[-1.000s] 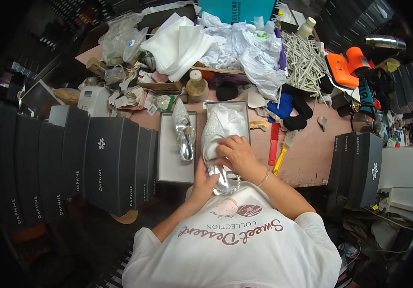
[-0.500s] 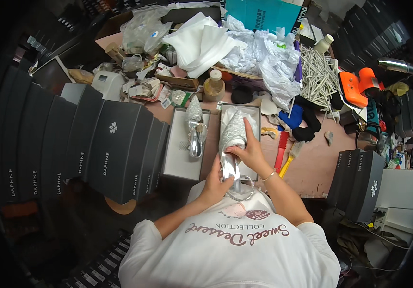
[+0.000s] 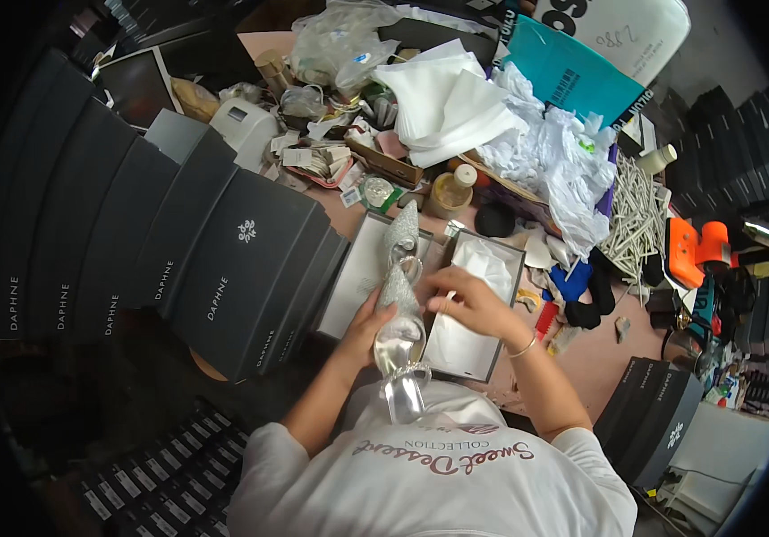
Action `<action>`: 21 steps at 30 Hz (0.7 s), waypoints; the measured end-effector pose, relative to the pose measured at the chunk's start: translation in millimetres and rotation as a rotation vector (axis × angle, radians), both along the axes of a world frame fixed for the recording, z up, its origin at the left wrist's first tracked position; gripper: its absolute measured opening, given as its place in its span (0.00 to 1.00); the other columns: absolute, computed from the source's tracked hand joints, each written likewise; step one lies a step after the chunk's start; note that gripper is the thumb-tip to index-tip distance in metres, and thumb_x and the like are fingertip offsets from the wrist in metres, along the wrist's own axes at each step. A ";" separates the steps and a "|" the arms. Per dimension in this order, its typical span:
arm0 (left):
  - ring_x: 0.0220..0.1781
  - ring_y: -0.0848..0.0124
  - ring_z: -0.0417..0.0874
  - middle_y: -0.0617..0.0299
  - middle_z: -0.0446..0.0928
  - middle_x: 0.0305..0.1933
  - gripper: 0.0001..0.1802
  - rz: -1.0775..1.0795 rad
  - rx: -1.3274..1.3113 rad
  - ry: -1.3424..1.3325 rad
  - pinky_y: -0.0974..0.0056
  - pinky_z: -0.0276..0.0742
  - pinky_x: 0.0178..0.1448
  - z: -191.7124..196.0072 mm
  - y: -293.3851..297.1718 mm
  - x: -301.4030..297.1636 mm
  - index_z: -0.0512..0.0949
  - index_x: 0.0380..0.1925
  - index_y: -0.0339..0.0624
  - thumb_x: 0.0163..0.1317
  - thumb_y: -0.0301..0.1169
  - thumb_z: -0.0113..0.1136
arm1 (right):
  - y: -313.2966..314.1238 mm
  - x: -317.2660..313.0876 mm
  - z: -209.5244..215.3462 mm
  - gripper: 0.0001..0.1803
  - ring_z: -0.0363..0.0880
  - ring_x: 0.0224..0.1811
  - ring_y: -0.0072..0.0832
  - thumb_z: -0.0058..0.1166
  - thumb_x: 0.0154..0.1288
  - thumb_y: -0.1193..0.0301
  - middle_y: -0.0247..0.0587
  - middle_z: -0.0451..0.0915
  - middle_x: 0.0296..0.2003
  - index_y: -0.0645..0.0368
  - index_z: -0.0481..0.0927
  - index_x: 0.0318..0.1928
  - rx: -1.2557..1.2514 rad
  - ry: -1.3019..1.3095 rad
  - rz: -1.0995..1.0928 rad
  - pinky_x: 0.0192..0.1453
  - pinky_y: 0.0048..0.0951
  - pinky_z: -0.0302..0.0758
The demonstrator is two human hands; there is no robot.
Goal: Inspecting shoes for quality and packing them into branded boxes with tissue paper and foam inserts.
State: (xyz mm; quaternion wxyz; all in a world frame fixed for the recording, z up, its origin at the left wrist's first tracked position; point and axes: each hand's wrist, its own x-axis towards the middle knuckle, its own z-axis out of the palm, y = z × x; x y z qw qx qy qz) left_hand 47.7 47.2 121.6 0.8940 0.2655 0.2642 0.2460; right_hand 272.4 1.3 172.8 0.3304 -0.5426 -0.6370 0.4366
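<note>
My left hand point(image 3: 366, 333) is closed around the side of a silver glittery pointed shoe point(image 3: 399, 336) with a jewelled strap. Its toe points away from me, and its shiny rear part hangs over my shirt. Beyond it a matching silver shoe point(image 3: 401, 234) lies in a shallow grey box tray point(image 3: 354, 285). My right hand point(image 3: 472, 306) hovers over a second grey tray point(image 3: 513, 285), just right of the held shoe. Its fingers are loosely bent and apart, with nothing visible in them. White tissue paper point(image 3: 458, 347) lies in that second tray.
Dark shoe boxes point(image 3: 254, 268) stand in a row at left, with more boxes point(image 3: 648, 416) at lower right. Behind the trays are a glue bottle point(image 3: 452, 191), white sheets point(image 3: 438, 103) and crumpled plastic point(image 3: 563, 179). White sticks point(image 3: 632, 219) and an orange tool point(image 3: 697, 252) sit at right.
The white tissue is off the shoe and lies in the right tray. My left hand now holds the shoe farther left, and my right hand has let go. The view has tilted.
</note>
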 end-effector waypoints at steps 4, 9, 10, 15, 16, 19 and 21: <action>0.61 0.47 0.72 0.43 0.65 0.63 0.34 0.121 -0.011 -0.056 0.50 0.74 0.60 -12.6 -11.5 -18.2 0.51 0.69 0.42 0.67 0.34 0.52 | 105.4 12.0 -16.9 0.11 0.80 0.38 0.50 0.50 0.58 0.76 0.58 0.80 0.34 0.65 0.79 0.41 0.196 -0.454 -0.074 0.44 0.42 0.76; 0.60 0.55 0.73 0.45 0.67 0.61 0.42 0.179 -0.129 -0.244 0.53 0.73 0.62 -11.7 -2.4 -16.2 0.50 0.69 0.39 0.66 0.56 0.46 | 221.1 27.4 -111.7 0.09 0.84 0.34 0.40 0.51 0.59 0.70 0.51 0.83 0.29 0.58 0.83 0.30 0.203 -1.151 0.392 0.37 0.37 0.81; 0.60 0.55 0.73 0.45 0.67 0.62 0.42 0.200 -0.157 -0.250 0.53 0.72 0.62 -12.4 -3.3 -18.6 0.50 0.69 0.39 0.66 0.56 0.46 | 229.5 27.5 -114.1 0.10 0.84 0.37 0.41 0.50 0.60 0.70 0.50 0.83 0.31 0.58 0.83 0.31 0.086 -1.167 0.441 0.40 0.39 0.81; 0.62 0.52 0.73 0.42 0.66 0.62 0.48 0.226 -0.092 -0.195 0.51 0.71 0.63 -20.9 1.9 -29.1 0.48 0.69 0.37 0.60 0.55 0.56 | 250.0 28.7 -157.6 0.09 0.85 0.38 0.40 0.50 0.60 0.70 0.48 0.84 0.33 0.60 0.82 0.35 0.004 -1.295 0.448 0.41 0.36 0.81; 0.62 0.50 0.72 0.40 0.66 0.63 0.50 0.221 -0.021 -0.163 0.50 0.72 0.63 -22.2 1.0 -30.4 0.47 0.69 0.37 0.59 0.55 0.59 | 245.1 26.0 -160.3 0.09 0.85 0.38 0.40 0.50 0.60 0.71 0.48 0.84 0.33 0.59 0.82 0.35 0.055 -1.270 0.496 0.40 0.36 0.81; 0.62 0.52 0.73 0.42 0.67 0.61 0.59 0.210 0.029 -0.084 0.52 0.72 0.64 -18.5 4.7 -31.3 0.45 0.69 0.34 0.48 0.47 0.73 | 238.4 33.5 -170.4 0.06 0.85 0.35 0.38 0.49 0.60 0.72 0.44 0.84 0.31 0.57 0.80 0.34 0.196 -1.229 0.511 0.36 0.37 0.81; 0.61 0.54 0.74 0.43 0.67 0.60 0.60 0.212 0.066 -0.047 0.52 0.72 0.64 -12.6 6.1 -31.6 0.45 0.69 0.34 0.46 0.44 0.75 | 235.7 30.1 -176.0 0.07 0.85 0.35 0.38 0.49 0.60 0.72 0.43 0.84 0.31 0.57 0.80 0.34 0.191 -1.262 0.436 0.36 0.36 0.81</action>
